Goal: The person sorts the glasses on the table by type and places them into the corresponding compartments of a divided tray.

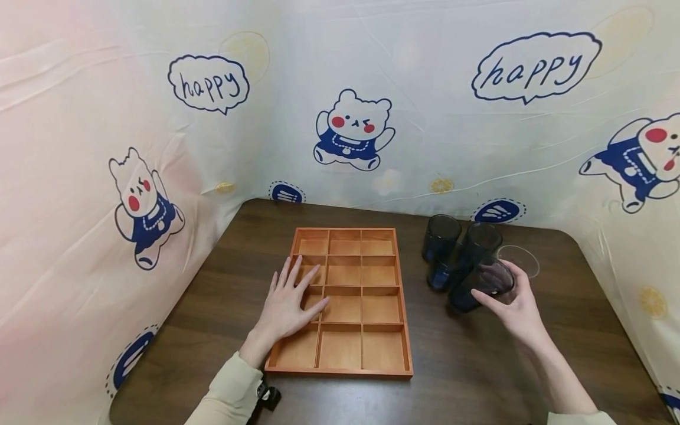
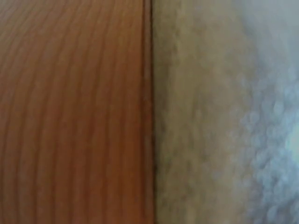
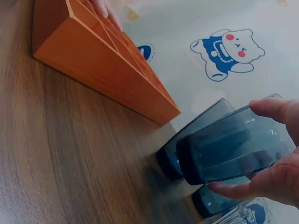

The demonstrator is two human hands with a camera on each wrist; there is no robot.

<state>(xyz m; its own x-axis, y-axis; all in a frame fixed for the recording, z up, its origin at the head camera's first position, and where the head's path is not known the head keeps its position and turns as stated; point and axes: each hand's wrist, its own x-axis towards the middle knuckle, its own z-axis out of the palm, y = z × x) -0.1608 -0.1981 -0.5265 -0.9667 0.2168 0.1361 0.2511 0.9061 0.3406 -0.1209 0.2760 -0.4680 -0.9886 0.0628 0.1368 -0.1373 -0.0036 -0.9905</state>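
My right hand (image 1: 517, 307) grips a dark blue drinking glass (image 1: 480, 286), thumb on one side and fingers on the other. In the right wrist view this glass is in front of another blue glass (image 3: 175, 156); whether its base touches the table cannot be told. Two more blue glasses, a left one (image 1: 442, 233) and a right one (image 1: 482, 235), stand just behind it. My left hand (image 1: 287, 310), fingers spread, rests on the left side of a wooden compartment box (image 1: 361, 376). The left wrist view shows only blurred wood and a pale surface.
A clear glass (image 1: 523, 260) stands beyond my right hand, partly hidden by it. The brown table (image 1: 451, 366) extends around the box and glasses. A printed cloth (image 1: 425, 136) hangs behind and beside the table. A small black object (image 1: 270, 398) sits by my left cuff.
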